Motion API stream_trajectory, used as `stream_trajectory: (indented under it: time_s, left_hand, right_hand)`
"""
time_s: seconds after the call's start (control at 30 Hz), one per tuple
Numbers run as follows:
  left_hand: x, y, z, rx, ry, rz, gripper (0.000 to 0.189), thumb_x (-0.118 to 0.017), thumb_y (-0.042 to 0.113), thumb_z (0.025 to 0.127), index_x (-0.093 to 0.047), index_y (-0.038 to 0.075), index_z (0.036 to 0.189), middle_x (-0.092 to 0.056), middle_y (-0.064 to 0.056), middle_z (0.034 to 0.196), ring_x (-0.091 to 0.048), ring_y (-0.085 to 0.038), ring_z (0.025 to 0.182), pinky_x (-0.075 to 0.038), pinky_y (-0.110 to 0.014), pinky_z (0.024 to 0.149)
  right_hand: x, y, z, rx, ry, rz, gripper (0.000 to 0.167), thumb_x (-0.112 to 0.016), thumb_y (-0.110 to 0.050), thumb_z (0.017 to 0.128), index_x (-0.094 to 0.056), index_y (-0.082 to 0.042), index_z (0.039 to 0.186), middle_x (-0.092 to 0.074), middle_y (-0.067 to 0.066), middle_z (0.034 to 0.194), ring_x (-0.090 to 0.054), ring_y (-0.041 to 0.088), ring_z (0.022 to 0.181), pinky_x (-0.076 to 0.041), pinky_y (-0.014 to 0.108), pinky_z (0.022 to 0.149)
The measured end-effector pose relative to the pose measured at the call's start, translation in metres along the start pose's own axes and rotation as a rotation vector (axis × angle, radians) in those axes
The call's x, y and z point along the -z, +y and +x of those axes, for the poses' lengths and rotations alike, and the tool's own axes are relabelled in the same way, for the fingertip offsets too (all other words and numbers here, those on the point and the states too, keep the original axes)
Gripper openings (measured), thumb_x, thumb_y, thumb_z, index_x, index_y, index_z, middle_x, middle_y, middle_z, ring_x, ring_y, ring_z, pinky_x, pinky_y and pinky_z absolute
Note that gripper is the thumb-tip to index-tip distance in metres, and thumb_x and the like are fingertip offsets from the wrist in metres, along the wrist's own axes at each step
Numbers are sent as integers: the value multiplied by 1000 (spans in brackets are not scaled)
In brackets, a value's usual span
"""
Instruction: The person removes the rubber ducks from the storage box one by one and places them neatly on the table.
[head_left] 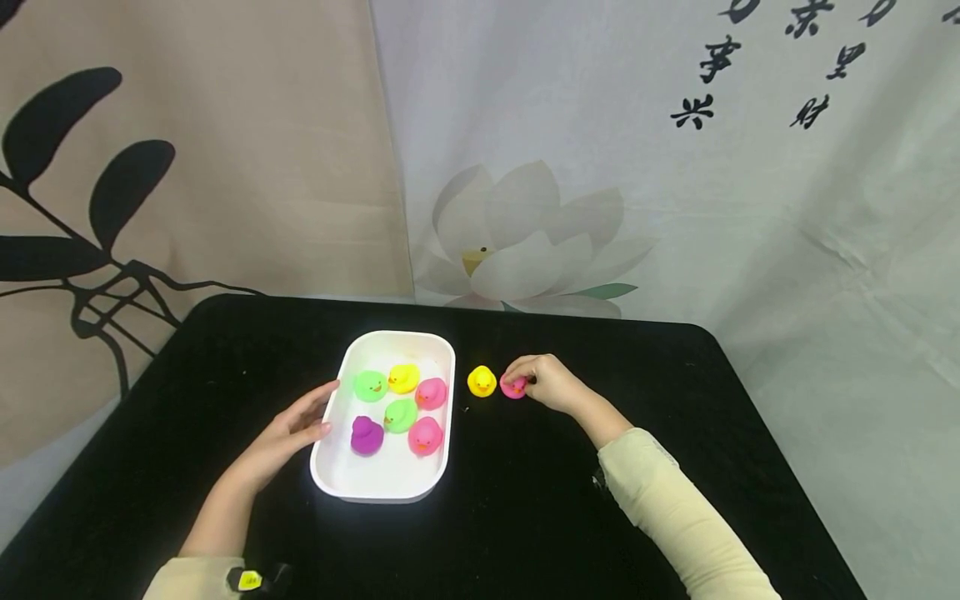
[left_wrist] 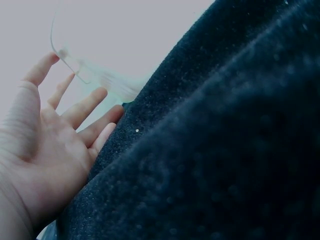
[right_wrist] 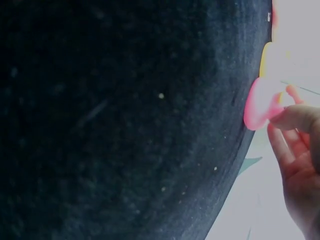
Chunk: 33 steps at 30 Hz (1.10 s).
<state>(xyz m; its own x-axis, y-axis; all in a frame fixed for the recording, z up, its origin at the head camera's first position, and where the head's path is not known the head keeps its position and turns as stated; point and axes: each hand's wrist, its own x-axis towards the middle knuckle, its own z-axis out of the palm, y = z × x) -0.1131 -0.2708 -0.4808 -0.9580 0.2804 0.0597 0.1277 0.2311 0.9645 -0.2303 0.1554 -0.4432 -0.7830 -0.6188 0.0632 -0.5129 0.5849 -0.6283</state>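
A white tray [head_left: 352, 483] holds several rubber ducks, among them a purple duck [head_left: 367, 436] and a green duck [head_left: 371, 386]. My left hand [head_left: 279, 440] touches the tray's left side with its fingers fairly straight; the left wrist view shows the palm of this hand [left_wrist: 55, 135] and fingertips against the tray wall. To the right of the tray, my right hand [head_left: 551, 382] pinches a pink rubber duck [head_left: 513, 388] that sits on the black cloth. Thumb and fingers hold that duck [right_wrist: 259, 106] in the right wrist view and hide part of it.
Between the tray and the pinched duck stands a yellow rubber duck [head_left: 482, 382]. Black cloth [head_left: 540, 517] covers the table, whose far edge meets a hanging curtain [head_left: 570, 100] printed with a lotus and dark characters.
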Motion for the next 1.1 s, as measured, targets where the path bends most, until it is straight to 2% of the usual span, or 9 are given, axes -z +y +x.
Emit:
stream_trajectory:
  time_s: [0.37,0.6,0.9,1.1]
  left_hand:
    - [0,1,0,9,1,-2,60,-55,13,94,-31,10,149,-33,-20,148,-38,-46,127,-41,-60,93]
    - [0,1,0,8,2,-2,60,-55,12,94,-31,10,149,-33,-20,148,-39,-46,127,-41,-61,93]
    - [1,0,1,-3,6,2,60,-56,13,94,-31,10,149,-34,-19,147,-40,-43,126,-39,-61,94]
    - [0,-1,1,2,5,-3,60,-56,13,94,-31,10,149,-34,-19,148,-38,-44,127,-39,-62,94]
  right_hand:
    - [-1,2,-2,2,7,30,34,-63,17,80,-74,-5,104,-66,4,112,-58,19,96,-51,28,86]
    - [4,-3,-4,0,-3,48,36,-65,14,81,-72,-6,109,-62,6,121,-56,22,108,-49,32,91]
    - [16,-24,-4,67,98,81,29,-69,10,81,-72,-3,107,-62,6,118,-55,25,110,-48,40,93]
    - [15,-42,-5,62,165,82,28,-72,4,81,-72,-6,107,-62,2,114,-55,21,105,-48,39,92]
